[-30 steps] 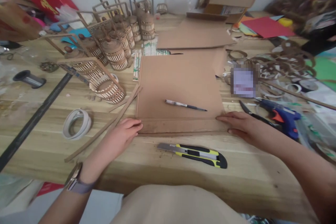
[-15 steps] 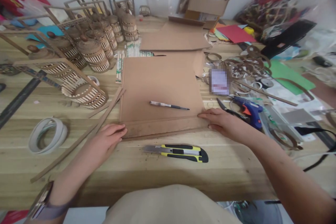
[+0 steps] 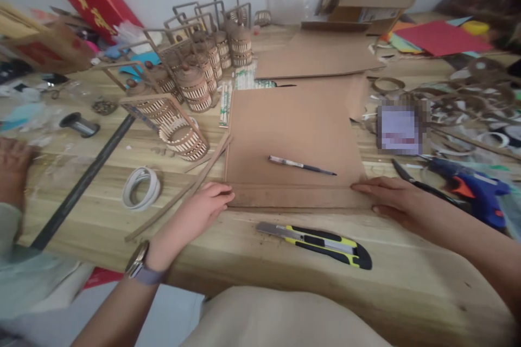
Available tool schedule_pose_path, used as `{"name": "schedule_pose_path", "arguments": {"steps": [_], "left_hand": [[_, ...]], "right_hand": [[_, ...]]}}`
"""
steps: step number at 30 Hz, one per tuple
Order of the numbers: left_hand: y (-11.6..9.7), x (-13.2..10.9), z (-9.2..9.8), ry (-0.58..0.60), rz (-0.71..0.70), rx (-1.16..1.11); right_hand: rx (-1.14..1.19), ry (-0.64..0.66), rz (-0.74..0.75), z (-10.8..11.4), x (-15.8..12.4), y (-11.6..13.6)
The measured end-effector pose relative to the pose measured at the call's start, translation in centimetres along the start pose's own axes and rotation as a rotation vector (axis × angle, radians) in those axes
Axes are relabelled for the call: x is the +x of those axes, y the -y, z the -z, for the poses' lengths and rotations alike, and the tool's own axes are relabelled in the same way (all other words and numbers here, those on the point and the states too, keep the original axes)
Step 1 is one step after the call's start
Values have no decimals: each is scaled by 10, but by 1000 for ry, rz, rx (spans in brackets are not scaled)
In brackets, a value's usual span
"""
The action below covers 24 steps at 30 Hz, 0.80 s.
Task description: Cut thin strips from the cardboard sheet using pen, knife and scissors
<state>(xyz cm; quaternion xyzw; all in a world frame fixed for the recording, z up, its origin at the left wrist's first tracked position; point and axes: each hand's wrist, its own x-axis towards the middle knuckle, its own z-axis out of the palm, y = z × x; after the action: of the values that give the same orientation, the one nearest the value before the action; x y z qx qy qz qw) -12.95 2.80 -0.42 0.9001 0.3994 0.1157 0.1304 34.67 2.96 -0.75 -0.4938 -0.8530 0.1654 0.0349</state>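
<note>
A brown cardboard sheet [image 3: 293, 130] lies flat on the wooden table [image 3: 252, 260], with a narrow cardboard strip [image 3: 297, 196] along its near edge. My left hand [image 3: 199, 211] rests at the strip's left end, fingers curled against it. My right hand [image 3: 386, 200] lies flat on the strip's right end, fingers stretched out. A black pen [image 3: 302, 165] sits on the sheet between my hands. A yellow and black utility knife [image 3: 321, 239] lies on the table just in front of the strip.
Woven bamboo lanterns [image 3: 191, 87] crowd the back left. A tape roll [image 3: 140, 188], long thin strips [image 3: 179, 198] and a dark bar [image 3: 81, 181] lie left. A blue glue gun [image 3: 474, 190] and scissors [image 3: 411, 176] are right. Another person's hand [image 3: 12, 162] shows at far left.
The camera swung left, then right and back; both hands stay on the strip's ends. Another person's hand and sleeve have come into view at the far left.
</note>
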Motion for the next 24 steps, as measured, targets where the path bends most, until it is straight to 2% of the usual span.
{"name": "schedule_pose_path", "arguments": {"steps": [12,19,24], "left_hand": [[1,8,5,45,29,-50],[-2,12,10,82,40,-21],[-5,13,11,102,59,6]], "right_hand": [[-40,12,-16,-2,-2,-1],[-57,-65,9,-16,-6,-8],[-28,12,-22,-3,-3,4]]}}
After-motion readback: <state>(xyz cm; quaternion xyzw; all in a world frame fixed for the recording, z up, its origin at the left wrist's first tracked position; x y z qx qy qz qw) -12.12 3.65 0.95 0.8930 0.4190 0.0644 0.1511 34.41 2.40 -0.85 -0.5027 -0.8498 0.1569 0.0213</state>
